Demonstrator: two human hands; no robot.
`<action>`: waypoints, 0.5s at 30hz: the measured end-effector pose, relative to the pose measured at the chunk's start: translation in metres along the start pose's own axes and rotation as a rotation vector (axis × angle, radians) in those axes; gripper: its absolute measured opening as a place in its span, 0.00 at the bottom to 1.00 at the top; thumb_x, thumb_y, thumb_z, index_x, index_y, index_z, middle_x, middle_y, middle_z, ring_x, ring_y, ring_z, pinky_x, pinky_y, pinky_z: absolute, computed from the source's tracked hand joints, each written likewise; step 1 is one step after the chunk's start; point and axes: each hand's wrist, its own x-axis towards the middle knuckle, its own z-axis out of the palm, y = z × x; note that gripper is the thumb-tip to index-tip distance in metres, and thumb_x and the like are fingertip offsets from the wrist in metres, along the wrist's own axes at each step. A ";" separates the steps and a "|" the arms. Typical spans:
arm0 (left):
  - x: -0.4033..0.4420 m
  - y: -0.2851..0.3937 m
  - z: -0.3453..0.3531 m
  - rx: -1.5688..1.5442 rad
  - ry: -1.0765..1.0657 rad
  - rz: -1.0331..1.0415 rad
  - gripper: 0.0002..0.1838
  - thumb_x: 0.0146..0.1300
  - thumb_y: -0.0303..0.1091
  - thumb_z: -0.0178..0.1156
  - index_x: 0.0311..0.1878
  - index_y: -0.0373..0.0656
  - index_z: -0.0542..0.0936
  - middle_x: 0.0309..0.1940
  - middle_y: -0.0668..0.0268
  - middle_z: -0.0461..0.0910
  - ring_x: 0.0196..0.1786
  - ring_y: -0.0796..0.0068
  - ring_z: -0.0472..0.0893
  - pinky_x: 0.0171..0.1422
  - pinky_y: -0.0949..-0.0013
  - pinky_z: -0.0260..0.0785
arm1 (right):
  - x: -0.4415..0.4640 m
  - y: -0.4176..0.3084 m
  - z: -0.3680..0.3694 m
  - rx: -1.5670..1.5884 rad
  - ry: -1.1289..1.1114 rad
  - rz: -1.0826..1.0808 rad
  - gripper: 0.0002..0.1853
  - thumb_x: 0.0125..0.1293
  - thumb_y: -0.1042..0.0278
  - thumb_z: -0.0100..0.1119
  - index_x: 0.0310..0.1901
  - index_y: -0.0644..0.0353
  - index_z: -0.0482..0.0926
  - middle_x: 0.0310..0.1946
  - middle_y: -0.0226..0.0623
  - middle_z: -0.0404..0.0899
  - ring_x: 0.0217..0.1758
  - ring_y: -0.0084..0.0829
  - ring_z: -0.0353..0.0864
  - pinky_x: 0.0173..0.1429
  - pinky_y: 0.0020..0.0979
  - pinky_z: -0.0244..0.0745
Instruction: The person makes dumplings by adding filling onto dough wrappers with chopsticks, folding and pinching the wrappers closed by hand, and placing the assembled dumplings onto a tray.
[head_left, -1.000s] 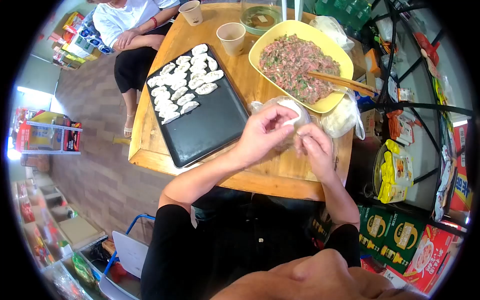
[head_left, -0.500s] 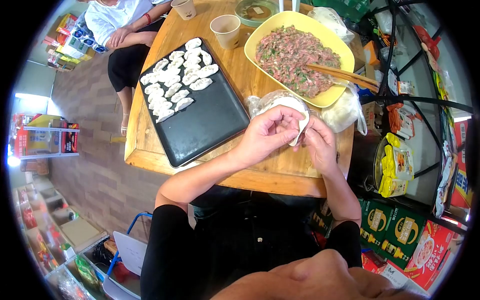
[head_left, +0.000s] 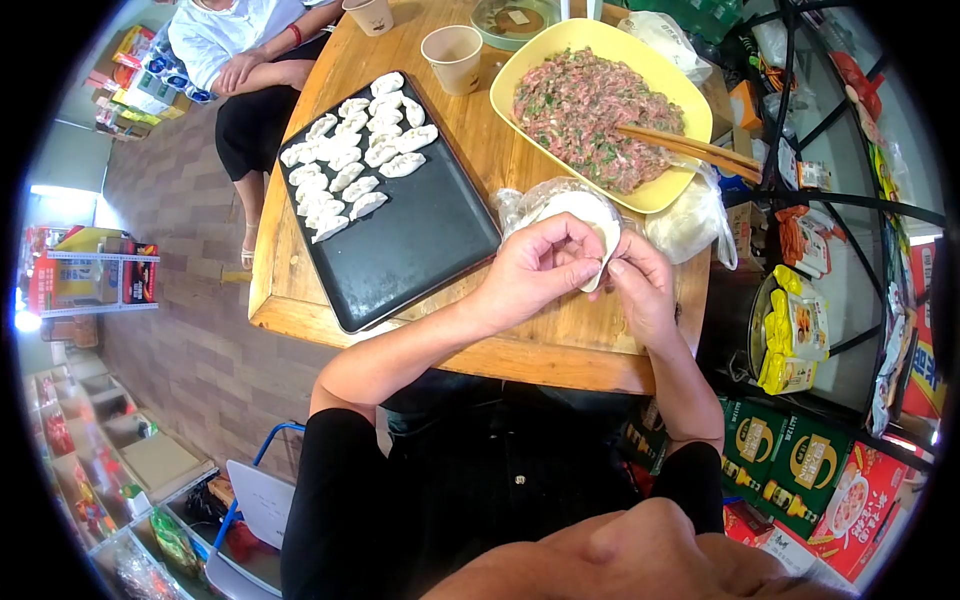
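Note:
Both of my hands pinch one dumpling point(head_left: 604, 252) above the table's near edge. My left hand point(head_left: 545, 262) has its thumb and fingers closed on the wrapper from the left. On the right side, the fingertips of my right hand point(head_left: 640, 280) press the wrapper's edge. Fingers hide part of the dumpling. Just behind my hands lies a clear plastic bag with pale dough wrappers point(head_left: 572, 203). A black tray point(head_left: 400, 250) to the left carries several shaped dumplings point(head_left: 345, 160) at its far end. Beyond my hands stands a yellow bowl point(head_left: 655, 200) of minced filling point(head_left: 590, 120), with chopsticks point(head_left: 690, 152) resting in it.
Two paper cups point(head_left: 452, 60) and a round dish point(head_left: 515, 22) stand at the back of the wooden table point(head_left: 480, 355). A white plastic bag point(head_left: 690, 220) sits right of the bowl. A seated person point(head_left: 250, 60) is at the far left. Black metal shelving point(head_left: 850, 200) rises at right.
My fingers have shifted slightly along the dumpling's edge, and the wrapper looks a little more pinched together. The tray, bowl and seated person look the same.

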 end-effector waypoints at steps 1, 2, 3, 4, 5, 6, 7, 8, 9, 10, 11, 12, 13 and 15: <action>0.000 0.000 0.000 0.000 0.000 0.000 0.08 0.70 0.26 0.60 0.50 0.38 0.75 0.42 0.69 0.75 0.45 0.82 0.76 0.51 0.75 0.72 | 0.000 0.000 -0.001 0.013 -0.014 -0.004 0.04 0.73 0.70 0.54 0.40 0.61 0.75 0.37 0.31 0.78 0.39 0.20 0.79 0.41 0.25 0.79; 0.001 -0.001 0.000 0.006 0.006 0.006 0.06 0.70 0.25 0.59 0.47 0.37 0.74 0.39 0.68 0.76 0.42 0.81 0.78 0.48 0.75 0.73 | 0.000 0.000 -0.001 0.014 -0.014 -0.003 0.04 0.73 0.70 0.54 0.40 0.61 0.75 0.37 0.31 0.78 0.39 0.20 0.79 0.41 0.25 0.79; 0.000 -0.001 0.000 0.011 0.013 0.011 0.05 0.70 0.24 0.59 0.45 0.37 0.73 0.37 0.67 0.77 0.38 0.79 0.80 0.44 0.76 0.74 | 0.000 0.000 0.001 -0.010 -0.006 -0.007 0.04 0.73 0.71 0.54 0.40 0.61 0.75 0.36 0.31 0.78 0.38 0.20 0.79 0.41 0.25 0.78; 0.001 -0.001 0.000 0.011 0.013 0.011 0.05 0.70 0.24 0.59 0.45 0.37 0.73 0.37 0.67 0.77 0.38 0.79 0.80 0.44 0.76 0.74 | 0.000 0.000 0.001 -0.035 0.001 -0.013 0.04 0.73 0.71 0.54 0.40 0.61 0.75 0.35 0.31 0.78 0.38 0.19 0.79 0.41 0.25 0.78; 0.001 0.000 0.000 0.026 0.016 -0.003 0.05 0.70 0.24 0.59 0.45 0.37 0.74 0.36 0.67 0.78 0.38 0.79 0.80 0.44 0.76 0.74 | 0.000 0.000 0.001 -0.035 0.001 -0.012 0.04 0.73 0.71 0.54 0.40 0.61 0.75 0.35 0.31 0.78 0.38 0.19 0.79 0.41 0.25 0.78; 0.001 0.000 0.000 0.040 0.019 -0.018 0.05 0.70 0.24 0.59 0.44 0.37 0.74 0.36 0.67 0.78 0.38 0.80 0.80 0.43 0.76 0.74 | 0.000 0.000 0.001 -0.062 0.001 -0.019 0.04 0.73 0.72 0.53 0.40 0.62 0.75 0.35 0.31 0.79 0.37 0.19 0.78 0.41 0.25 0.78; 0.001 0.001 0.000 0.039 0.019 -0.018 0.05 0.70 0.24 0.59 0.44 0.37 0.74 0.36 0.67 0.78 0.38 0.80 0.80 0.43 0.76 0.74 | 0.000 -0.001 0.001 -0.088 0.001 -0.026 0.04 0.73 0.73 0.52 0.39 0.62 0.75 0.34 0.30 0.79 0.37 0.19 0.78 0.40 0.24 0.78; 0.001 0.001 0.000 0.061 0.025 -0.037 0.05 0.70 0.24 0.60 0.44 0.37 0.74 0.36 0.67 0.78 0.38 0.80 0.80 0.43 0.76 0.74 | 0.000 -0.001 0.001 -0.088 0.003 -0.024 0.04 0.73 0.73 0.52 0.39 0.62 0.75 0.34 0.30 0.79 0.37 0.19 0.78 0.40 0.24 0.78; 0.001 0.001 0.000 0.084 0.031 -0.055 0.05 0.69 0.25 0.60 0.44 0.37 0.74 0.36 0.67 0.78 0.38 0.80 0.80 0.43 0.76 0.74 | 0.001 -0.003 0.001 -0.113 0.007 -0.009 0.04 0.73 0.74 0.52 0.39 0.62 0.75 0.34 0.30 0.79 0.36 0.19 0.78 0.40 0.24 0.77; 0.001 0.002 0.000 0.082 0.032 -0.058 0.05 0.69 0.25 0.60 0.44 0.37 0.74 0.36 0.67 0.78 0.38 0.80 0.80 0.43 0.76 0.74 | 0.001 -0.004 0.001 -0.138 0.012 0.007 0.04 0.73 0.74 0.52 0.38 0.62 0.75 0.34 0.30 0.79 0.36 0.19 0.78 0.40 0.24 0.77; 0.000 0.004 0.000 0.090 0.024 -0.080 0.05 0.70 0.26 0.60 0.45 0.38 0.74 0.37 0.68 0.78 0.41 0.81 0.79 0.46 0.75 0.73 | 0.001 -0.003 0.000 -0.136 0.015 0.010 0.04 0.73 0.74 0.52 0.38 0.62 0.75 0.34 0.30 0.79 0.36 0.19 0.78 0.40 0.24 0.77; 0.000 0.004 -0.001 0.099 0.017 -0.101 0.06 0.70 0.28 0.61 0.45 0.39 0.74 0.39 0.69 0.77 0.43 0.81 0.78 0.50 0.74 0.72 | 0.002 -0.003 -0.002 -0.154 0.002 -0.001 0.04 0.73 0.74 0.51 0.38 0.63 0.75 0.34 0.30 0.79 0.36 0.19 0.78 0.40 0.24 0.77; 0.000 0.003 -0.002 0.098 0.018 -0.104 0.06 0.70 0.28 0.61 0.45 0.39 0.74 0.39 0.69 0.77 0.43 0.81 0.78 0.50 0.74 0.72 | 0.003 -0.003 -0.003 -0.171 -0.011 -0.013 0.05 0.73 0.74 0.51 0.38 0.63 0.75 0.34 0.30 0.79 0.35 0.18 0.78 0.40 0.23 0.77; 0.000 0.000 -0.003 0.050 0.005 -0.089 0.06 0.71 0.28 0.60 0.46 0.39 0.74 0.39 0.69 0.78 0.43 0.81 0.79 0.50 0.74 0.72 | 0.003 -0.003 -0.004 -0.155 -0.023 -0.014 0.04 0.73 0.74 0.51 0.38 0.63 0.75 0.34 0.30 0.79 0.35 0.18 0.78 0.40 0.23 0.77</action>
